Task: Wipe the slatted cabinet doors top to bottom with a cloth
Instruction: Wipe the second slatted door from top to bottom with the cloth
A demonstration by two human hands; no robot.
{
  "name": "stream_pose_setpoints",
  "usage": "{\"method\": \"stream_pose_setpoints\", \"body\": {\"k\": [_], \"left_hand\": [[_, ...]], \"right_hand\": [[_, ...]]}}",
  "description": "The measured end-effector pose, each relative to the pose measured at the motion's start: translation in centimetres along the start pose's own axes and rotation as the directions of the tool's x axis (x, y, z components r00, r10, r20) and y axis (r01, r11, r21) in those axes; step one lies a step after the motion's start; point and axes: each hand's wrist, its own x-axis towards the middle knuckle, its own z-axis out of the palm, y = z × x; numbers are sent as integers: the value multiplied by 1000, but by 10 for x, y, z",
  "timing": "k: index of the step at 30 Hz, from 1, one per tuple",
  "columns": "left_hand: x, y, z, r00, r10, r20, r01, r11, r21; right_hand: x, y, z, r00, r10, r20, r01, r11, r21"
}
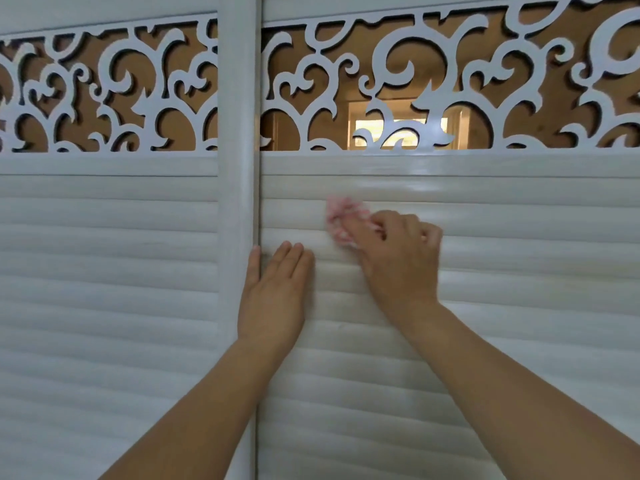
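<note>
The right hand [398,258] has its fingers curled around a small pink cloth [341,216], which is bunched up and pressed against the right door [519,306], on the upper slats just below the carved scroll panel [450,81]. Most of the cloth sticks out from the grip toward the upper left, so the wiping part lies on the side of the centre post [239,202] and not under the palm. The left hand [273,296] holds nothing; its fingers are straight and lie flat on the same door, just beside the post, with the thumb touching the post's edge, and it seems to steady the door. The slats run horizontally, so their long axis goes left to right across the door, and I judge that each stroke should follow this axis before the cloth goes down to the next slat. The right hand is the nearer one to the cloth, since it already holds it, and the unwiped slats lie below it and to the right. The work looks to be at an early stage, because the cloth is near the top of the slatted part. The left door [104,289] has no hand on it.
</note>
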Motion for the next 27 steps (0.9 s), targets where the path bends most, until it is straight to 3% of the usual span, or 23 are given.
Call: {"method": "stream_pose_setpoints", "body": {"k": [3, 10, 14, 18, 22, 25, 27], "left_hand": [[7, -5, -11, 1000, -23, 11, 23, 1000, 9], [6, -1, -10, 994, -23, 111, 5, 988, 156], [8, 7, -22, 973, -63, 220, 14, 976, 216], [10, 5, -29, 964, -58, 261, 5, 980, 198], [16, 4, -35, 972, -24, 233, -2, 994, 108], [21, 9, -40, 963, -36, 265, 11, 995, 96], [22, 7, -39, 961, -7, 277, -20, 995, 95]], "right_hand": [[-2, -21, 11, 977, -211, -15, 211, 975, 71], [11, 3, 10, 874, -472, 115, 473, 881, 20], [2, 37, -21, 863, -438, 252, 443, 895, 39], [-16, 79, -54, 878, -285, 383, 322, 946, -34], [-17, 69, -60, 949, -161, 273, 176, 984, -29], [-2, 34, -39, 946, -305, 111, 301, 952, 47], [7, 17, -18, 908, -406, 105, 406, 914, 25]]}}
